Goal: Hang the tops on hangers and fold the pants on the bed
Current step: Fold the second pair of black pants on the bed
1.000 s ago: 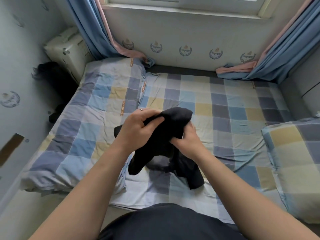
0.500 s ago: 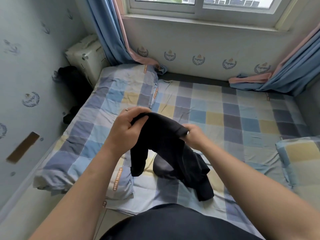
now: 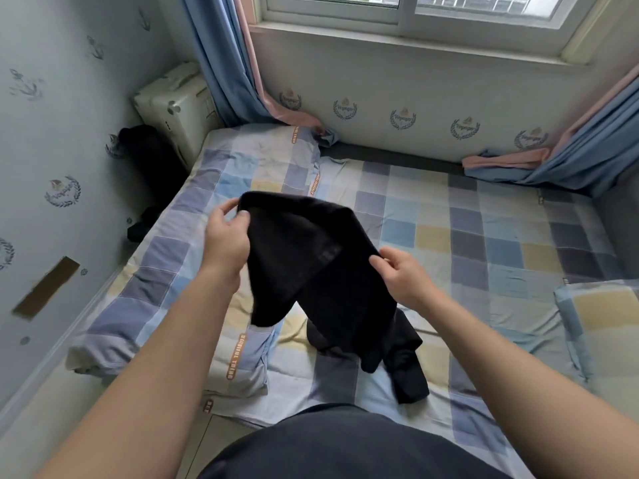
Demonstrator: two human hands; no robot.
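- We judge the step in hand to be opening out one black garment (image 3: 311,271) to find its shape. The left hand (image 3: 226,242) pinches its far left corner between thumb and curled fingers. The right hand (image 3: 404,281) pinches its right edge the same way.
- The garment hangs in the air between the two hands, above the bed (image 3: 484,236) and near the person. Only its lower end trails on the sheet.
- We cannot tell from this view whether it is a top or pants. No hanger is in sight.
- The next move, in our judgement, calls for drawing the hands apart until a waistband or shoulders show. The garment can then be laid flat on the checked sheet, right of the folded quilt (image 3: 166,271).
- Condition: plain black, soft and limp. It is fairly smooth at the left, and bunched and doubled over toward the right and near end. No seam or opening is plainly readable.
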